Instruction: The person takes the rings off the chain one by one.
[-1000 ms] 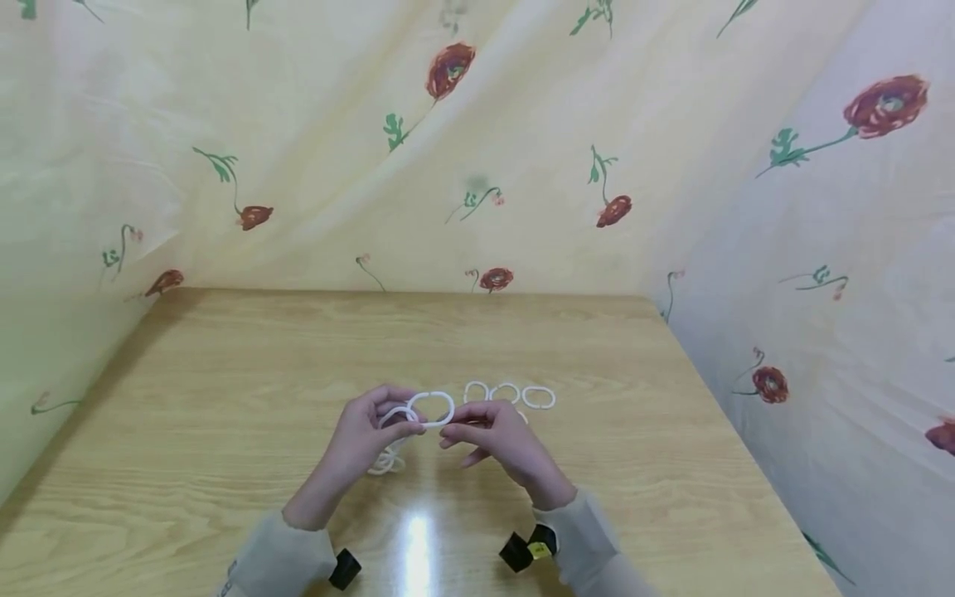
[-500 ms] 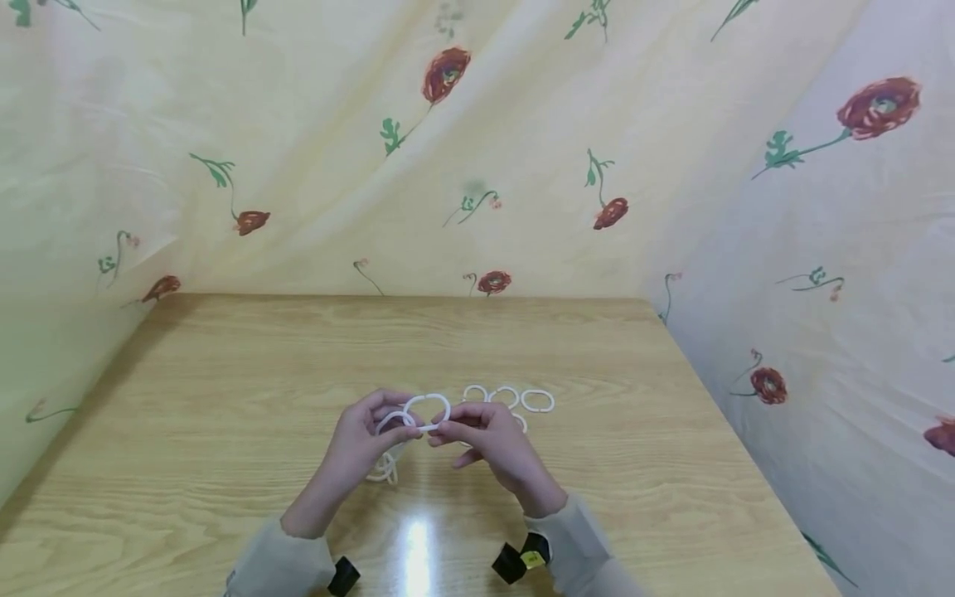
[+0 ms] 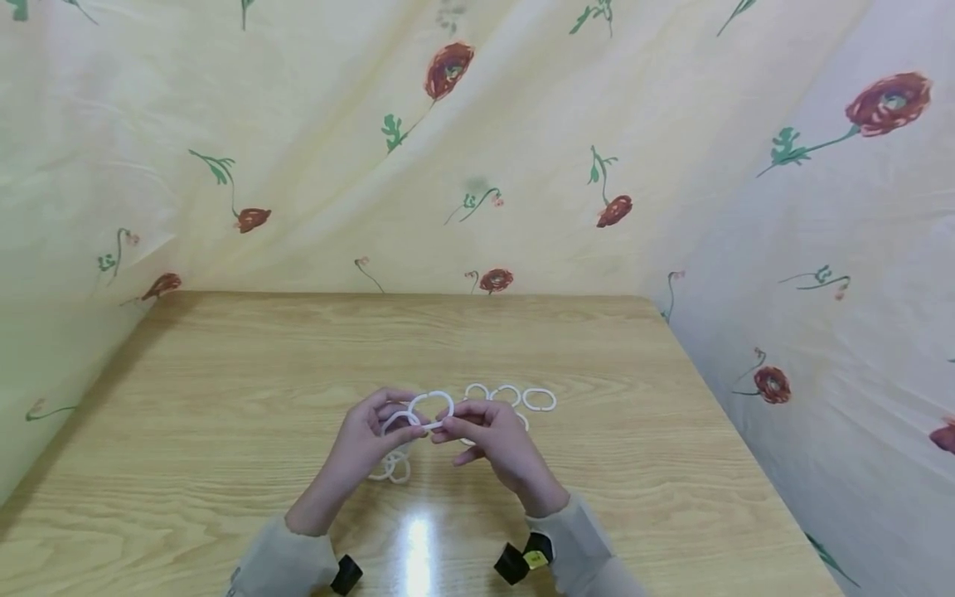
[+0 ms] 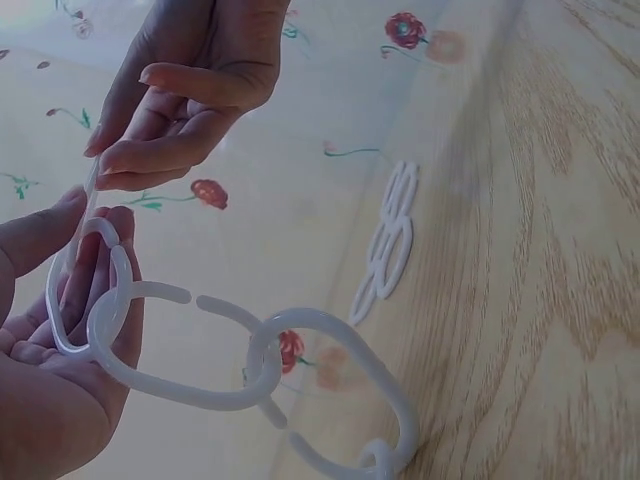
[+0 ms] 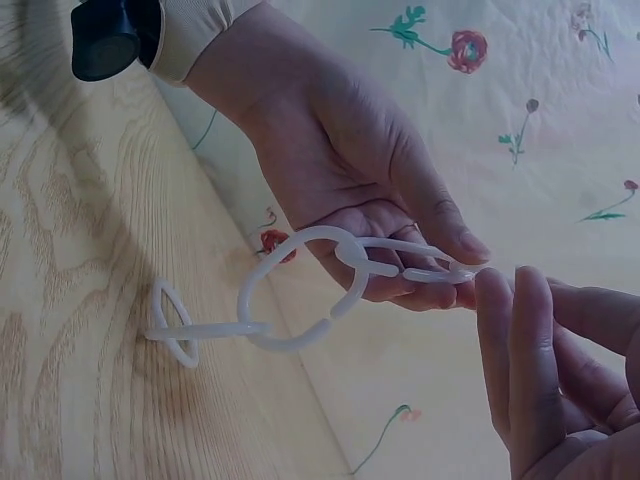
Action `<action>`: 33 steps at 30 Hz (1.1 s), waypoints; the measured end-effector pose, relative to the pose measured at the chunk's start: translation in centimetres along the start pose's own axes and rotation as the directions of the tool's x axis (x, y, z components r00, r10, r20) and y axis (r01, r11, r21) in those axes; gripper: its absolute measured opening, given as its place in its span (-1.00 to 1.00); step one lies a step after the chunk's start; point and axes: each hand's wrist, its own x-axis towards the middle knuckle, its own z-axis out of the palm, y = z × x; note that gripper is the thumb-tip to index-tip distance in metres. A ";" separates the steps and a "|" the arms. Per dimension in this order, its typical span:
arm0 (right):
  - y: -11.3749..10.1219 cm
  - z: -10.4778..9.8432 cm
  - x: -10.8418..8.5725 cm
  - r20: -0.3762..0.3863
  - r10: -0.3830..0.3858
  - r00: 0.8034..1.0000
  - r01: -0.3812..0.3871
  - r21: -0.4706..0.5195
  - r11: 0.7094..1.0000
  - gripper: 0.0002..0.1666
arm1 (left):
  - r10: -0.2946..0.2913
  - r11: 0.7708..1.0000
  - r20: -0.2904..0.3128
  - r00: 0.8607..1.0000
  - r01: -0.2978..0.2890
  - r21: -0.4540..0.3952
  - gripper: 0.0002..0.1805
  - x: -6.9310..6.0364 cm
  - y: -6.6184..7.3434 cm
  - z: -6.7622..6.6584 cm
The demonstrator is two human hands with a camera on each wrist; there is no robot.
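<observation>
Over the middle of the table, my left hand (image 3: pixel 369 431) and right hand (image 3: pixel 496 439) meet at a white oval plastic chain link (image 3: pixel 433 393). Between thumb and fingers, the left hand pinches where this link hooks into another white link. The right hand's thumb and fingertips pinch the upright link's right side. From the left hand hangs a short chain (image 4: pixel 190 395) of linked white ovals; each shows a small gap in its side. Its lower end (image 3: pixel 399 479) hangs close to the tabletop; whether it touches is unclear.
Several loose white links (image 3: pixel 539 410) lie on the wooden table (image 3: pixel 298 348) beyond the right hand, partly hidden by it. A flower-patterned cloth (image 3: pixel 336 166) stands around the table's back and sides. Black wrist devices (image 3: pixel 511 564) sit at both cuffs.
Both hands stay nearly in place, with the right a little closer to the left than a second ago. The held link has shifted slightly, and the hanging chain end has swung and spread.
</observation>
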 end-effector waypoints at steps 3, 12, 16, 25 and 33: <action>0.1 -0.1 0.0 -0.004 -0.005 1.000 0.005 0.001 1.000 -0.57 | -0.005 1.000 0.026 1.000 0.006 -0.003 -0.47 0.0 -0.2 0.0; -0.1 -0.4 0.0 -0.038 0.004 0.999 -0.004 -0.012 1.000 -0.55 | -0.035 0.999 0.075 0.997 0.036 -0.012 -0.49 0.1 -0.1 -0.2; -0.2 -0.4 0.0 -0.062 0.011 0.998 -0.012 -0.015 1.000 -0.57 | -0.024 1.000 0.080 0.996 0.024 0.002 -0.55 0.2 -0.2 -0.4; -0.2 -0.7 0.1 -0.074 0.008 0.997 -0.010 -0.036 0.999 -0.55 | -0.014 1.000 0.063 0.998 0.012 0.026 -0.70 0.1 -0.4 -0.6; -0.4 -1.0 0.3 -0.100 0.020 0.995 -0.024 -0.033 0.999 -0.54 | -0.048 0.995 -0.013 0.999 0.049 0.089 -0.80 0.3 -0.4 -0.6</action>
